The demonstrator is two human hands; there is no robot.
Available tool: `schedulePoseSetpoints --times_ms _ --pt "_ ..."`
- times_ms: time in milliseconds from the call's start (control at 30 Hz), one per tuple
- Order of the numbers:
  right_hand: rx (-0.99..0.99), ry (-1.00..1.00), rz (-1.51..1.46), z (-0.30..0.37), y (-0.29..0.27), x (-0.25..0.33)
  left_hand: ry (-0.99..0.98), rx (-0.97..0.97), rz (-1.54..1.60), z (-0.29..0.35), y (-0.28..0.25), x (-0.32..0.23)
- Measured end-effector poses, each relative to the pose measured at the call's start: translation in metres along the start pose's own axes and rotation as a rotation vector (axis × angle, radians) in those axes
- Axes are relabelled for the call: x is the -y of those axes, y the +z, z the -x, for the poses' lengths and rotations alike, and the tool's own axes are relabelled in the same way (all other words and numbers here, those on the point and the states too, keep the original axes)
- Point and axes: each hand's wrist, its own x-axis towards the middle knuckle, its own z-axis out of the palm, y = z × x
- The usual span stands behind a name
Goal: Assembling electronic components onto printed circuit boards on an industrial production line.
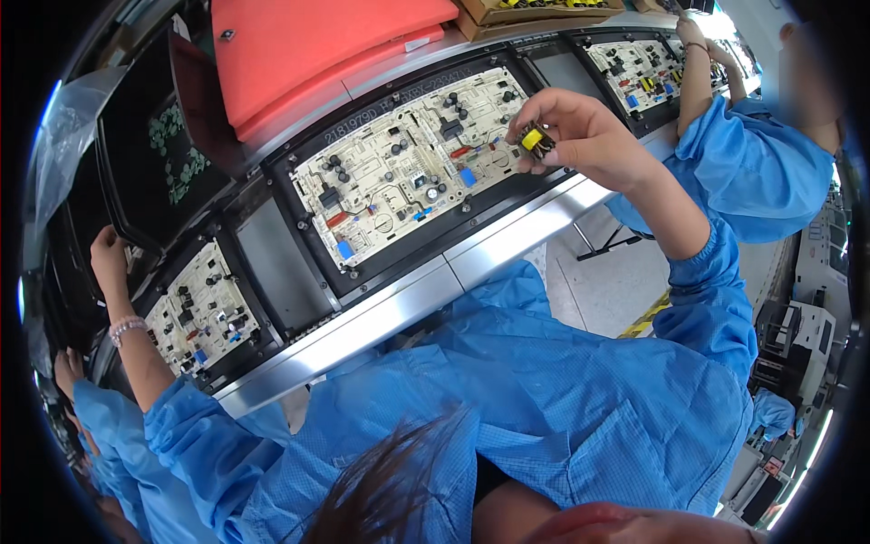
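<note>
My right hand (589, 138) is raised over the right end of the middle circuit boards (399, 172). Between its thumb and fingers it pinches a small transformer (535, 140) with yellow tape and dark windings. My left hand (110, 258), a beaded bracelet on its wrist, reaches out at the far left beside a black bin (136, 204). Its fingers are curled at the bin's edge; what they hold, if anything, is hidden. Below that hand lies another populated board (204, 308) in a black carrier. The middle boards carry black capacitors, blue blocks and red parts.
A metal rail (381, 322) runs along the line's near edge. Behind the boards are a red foam sheet (308, 54) and a cardboard box (535, 16) of yellow-taped parts. Co-workers' arms (696, 77) work over boards (634, 72) at right; another hand (68, 372) shows at left.
</note>
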Motion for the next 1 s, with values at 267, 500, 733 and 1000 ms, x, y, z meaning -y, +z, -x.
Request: schedulePoseSetpoints --times_ms 267,500,733,1000 --pt "-0.121 0.132 -0.022 0.0 -0.009 0.0 -0.141 -0.119 0.705 -0.002 -0.019 0.019" --pt "-0.104 -0.188 1.232 -0.007 -0.002 -0.007 0.107 -0.336 0.769 0.099 -0.083 -0.129" --pt "-0.139 -0.303 1.528 -0.01 -0.015 -0.021 0.241 0.214 0.815 0.167 -0.075 -0.225" --pt "-0.113 -0.337 1.55 -0.013 -0.019 -0.021 0.313 0.413 0.774 0.182 -0.055 -0.277"
